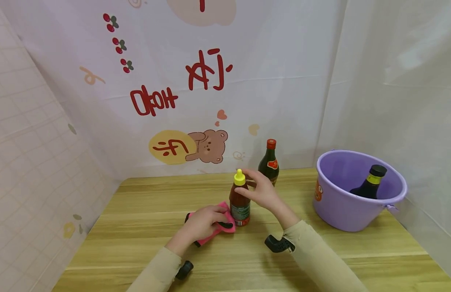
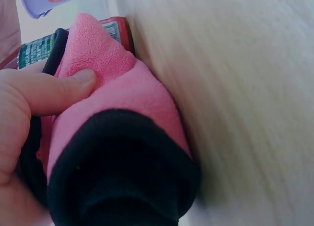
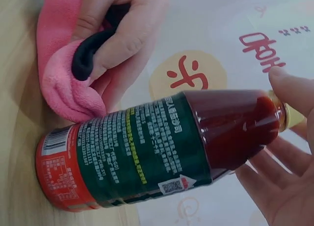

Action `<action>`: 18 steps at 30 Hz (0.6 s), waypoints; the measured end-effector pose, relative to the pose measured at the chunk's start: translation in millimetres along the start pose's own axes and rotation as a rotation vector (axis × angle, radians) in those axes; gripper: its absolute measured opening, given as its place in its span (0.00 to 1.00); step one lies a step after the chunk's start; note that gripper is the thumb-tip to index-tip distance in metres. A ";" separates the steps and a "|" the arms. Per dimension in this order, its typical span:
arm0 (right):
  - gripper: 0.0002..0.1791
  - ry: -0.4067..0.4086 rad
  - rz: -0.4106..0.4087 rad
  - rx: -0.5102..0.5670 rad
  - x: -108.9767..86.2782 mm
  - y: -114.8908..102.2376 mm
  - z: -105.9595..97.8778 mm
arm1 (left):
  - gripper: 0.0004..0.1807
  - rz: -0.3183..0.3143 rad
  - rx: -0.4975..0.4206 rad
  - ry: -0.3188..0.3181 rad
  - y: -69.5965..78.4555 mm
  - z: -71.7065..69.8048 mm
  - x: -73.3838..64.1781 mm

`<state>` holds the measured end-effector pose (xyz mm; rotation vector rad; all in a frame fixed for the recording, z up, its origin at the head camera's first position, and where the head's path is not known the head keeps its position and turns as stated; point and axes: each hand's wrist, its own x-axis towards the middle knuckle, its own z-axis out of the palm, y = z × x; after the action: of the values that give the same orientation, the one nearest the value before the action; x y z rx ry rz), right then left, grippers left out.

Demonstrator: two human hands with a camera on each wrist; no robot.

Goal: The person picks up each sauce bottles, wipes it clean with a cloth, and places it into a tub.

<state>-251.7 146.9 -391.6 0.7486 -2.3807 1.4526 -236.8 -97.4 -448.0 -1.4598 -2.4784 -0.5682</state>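
Your left hand grips a pink cloth, fingers bent into its folds, with the cloth touching the left side of the sauce bottle near its base. Your right hand curves thumb and fingers around that bottle's neck; it stands upright on the table. Far right of it stands a green bottle; farther right, a purple bucket holds a black-capped bottle.

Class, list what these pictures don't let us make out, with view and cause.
Head view: lower part of the black-capped bottle, hidden by the bucket.
Head view: base of the green bottle, behind the right hand.
Left wrist view: much of the sauce bottle, behind the pink cloth.
Left wrist view: most of the bucket, cut off by the top edge.
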 end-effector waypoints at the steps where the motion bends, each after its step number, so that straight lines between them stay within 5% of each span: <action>1: 0.32 0.016 -0.004 -0.016 -0.1 -1.0 0.7 | 0.15 -0.009 0.000 0.000 -0.1 -1.2 -1.3; 9: 0.29 0.143 0.019 -0.156 1.8 -12.0 5.2 | 0.14 -0.077 0.034 0.021 0.2 -16.9 -7.3; 18: 0.24 0.185 0.060 -0.233 3.1 -19.1 9.6 | 0.15 -0.122 0.015 0.106 -0.7 -35.4 -8.2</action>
<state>-243.4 130.4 -380.3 0.4686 -2.3914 1.1801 -233.9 -119.4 -419.1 -1.2452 -2.4954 -0.6309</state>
